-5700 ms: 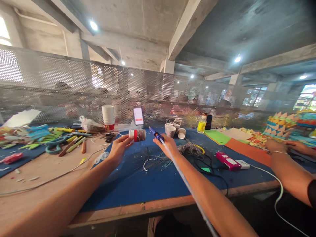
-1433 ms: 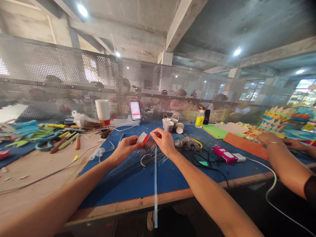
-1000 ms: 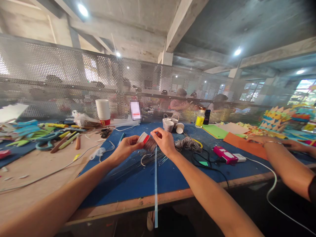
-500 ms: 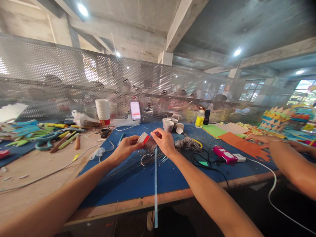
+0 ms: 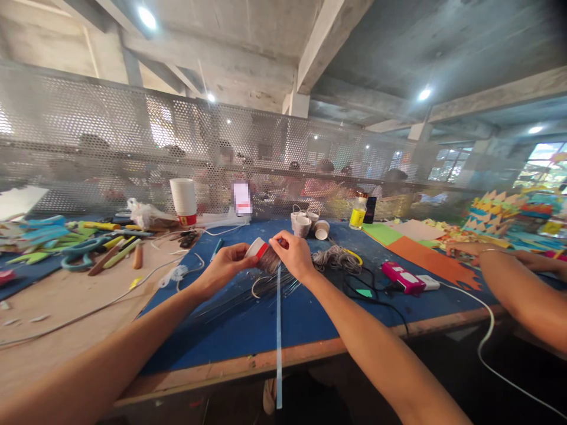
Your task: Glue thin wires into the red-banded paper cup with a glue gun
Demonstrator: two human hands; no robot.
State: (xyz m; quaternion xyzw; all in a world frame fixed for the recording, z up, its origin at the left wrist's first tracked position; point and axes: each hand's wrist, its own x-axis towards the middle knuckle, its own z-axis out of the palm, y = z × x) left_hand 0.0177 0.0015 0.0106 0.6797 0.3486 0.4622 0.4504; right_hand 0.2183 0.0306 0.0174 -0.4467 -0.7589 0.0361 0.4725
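Note:
My left hand [image 5: 227, 264] is closed on the rim end of a paper cup [image 5: 256, 247], which is white with a red band and lies tilted on its side in the air. Greyish-brown cord [image 5: 268, 261] seems to cover the cup's lower part. At the cup's other end, my right hand [image 5: 294, 254] is closed in a pinch; its fingertips hide what they hold. A narrow pale strip [image 5: 279, 342] runs from below the cup over the table's front edge. Beneath both hands, thin clear strands [image 5: 239, 299] are spread on the blue mat [image 5: 212, 336].
Small cord-wrapped cups [image 5: 302, 225] and a cord bundle [image 5: 337, 258] sit beyond my right hand. Right of them are a pink device [image 5: 403, 278] with cables, a yellow-labelled bottle [image 5: 358, 213] and orange paper [image 5: 436, 260]. A co-worker's arm [image 5: 522, 289] reaches in. Scissors [image 5: 82, 251] lie left.
Almost nothing differs. My hands and the cup keep their places, and the view has shifted very slightly.

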